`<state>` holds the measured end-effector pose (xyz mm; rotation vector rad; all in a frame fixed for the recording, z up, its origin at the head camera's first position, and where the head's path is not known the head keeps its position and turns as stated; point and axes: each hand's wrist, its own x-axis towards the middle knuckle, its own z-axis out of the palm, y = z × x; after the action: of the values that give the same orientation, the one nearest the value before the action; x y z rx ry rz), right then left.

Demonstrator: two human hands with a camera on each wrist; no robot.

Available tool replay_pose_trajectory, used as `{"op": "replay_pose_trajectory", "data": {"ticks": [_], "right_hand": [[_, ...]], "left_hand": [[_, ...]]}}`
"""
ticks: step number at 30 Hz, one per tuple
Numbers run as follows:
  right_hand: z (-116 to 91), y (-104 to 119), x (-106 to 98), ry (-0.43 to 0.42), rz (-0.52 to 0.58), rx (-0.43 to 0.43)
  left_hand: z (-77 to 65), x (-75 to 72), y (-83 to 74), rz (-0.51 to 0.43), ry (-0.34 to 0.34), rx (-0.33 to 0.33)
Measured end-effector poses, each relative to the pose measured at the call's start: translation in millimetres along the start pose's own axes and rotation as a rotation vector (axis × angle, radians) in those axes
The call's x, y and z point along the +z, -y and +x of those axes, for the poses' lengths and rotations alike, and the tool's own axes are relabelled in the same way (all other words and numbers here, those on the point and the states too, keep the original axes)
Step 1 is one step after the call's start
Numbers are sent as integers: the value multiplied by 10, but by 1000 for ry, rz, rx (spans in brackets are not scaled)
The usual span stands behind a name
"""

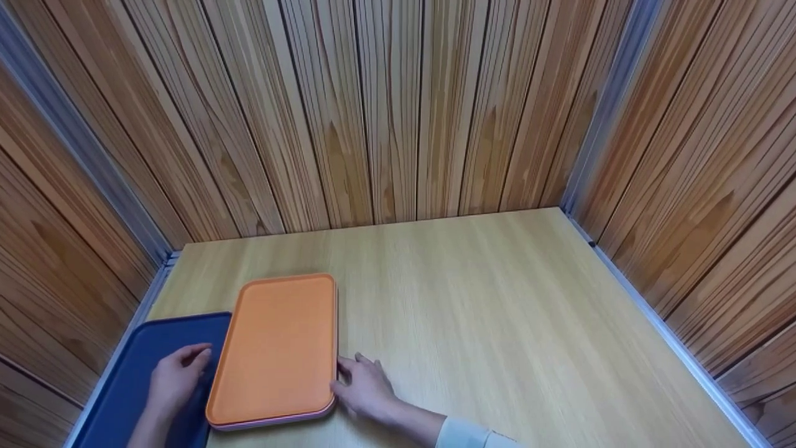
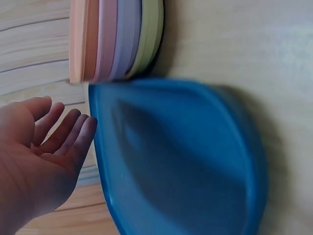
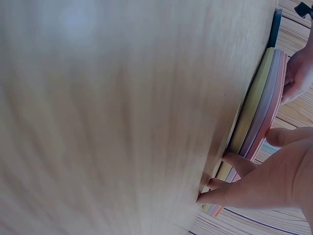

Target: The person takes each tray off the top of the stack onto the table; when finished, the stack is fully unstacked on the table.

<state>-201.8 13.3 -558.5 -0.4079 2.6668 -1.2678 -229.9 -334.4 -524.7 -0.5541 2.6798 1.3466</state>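
Note:
A stack of trays lies on the table, with an orange tray (image 1: pixel 280 348) on top and pink, purple and yellow-green trays (image 2: pixel 149 36) under it. My right hand (image 1: pixel 367 386) is at the stack's right side near the front corner. Its thumb lies at the upper rim, and its fingers reach the lower edge by the tabletop, as the right wrist view shows. To the left of the stack is a dark blue tray (image 1: pixel 168 333), its right edge close against the stack. Over it hovers my left hand (image 1: pixel 177 376), fingers loosely bent and holding nothing.
The light wooden table (image 1: pixel 472 311) extends to the right of the stack. Wood-panelled walls (image 1: pixel 398 112) stand at the back and both sides, with metal framing (image 1: pixel 671 336) along the table's right edge.

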Motion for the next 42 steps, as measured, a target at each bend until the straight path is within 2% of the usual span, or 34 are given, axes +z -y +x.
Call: {"op": "replay_pose_trajectory", "data": {"ticks": [2, 6, 12, 20, 27, 34, 38, 42], "right_hand": [[-2, 3, 4, -7, -3, -9], [-6, 17, 5, -28, -11, -30], [-18, 38, -5, -44, -4, -38], [-2, 34, -31, -54, -5, -35], [17, 59, -31, -40, -3, -28], [52, 100, -47, -47, -36, 25], [100, 108, -24, -68, -49, 4], [184, 82, 1, -107, 12, -22]], "left_hand": [[-9, 58, -18, -18, 2, -1], [-17, 150, -19, -11, -16, 50], [-31, 208, 10, 7, -53, 108], [-41, 268, 30, -40, -19, 82], [-69, 329, 86, -40, -49, 58], [-90, 371, 125, -70, -50, 47], [-106, 389, 159, -69, -71, 32], [-106, 413, 172, -68, -81, 34]]}}
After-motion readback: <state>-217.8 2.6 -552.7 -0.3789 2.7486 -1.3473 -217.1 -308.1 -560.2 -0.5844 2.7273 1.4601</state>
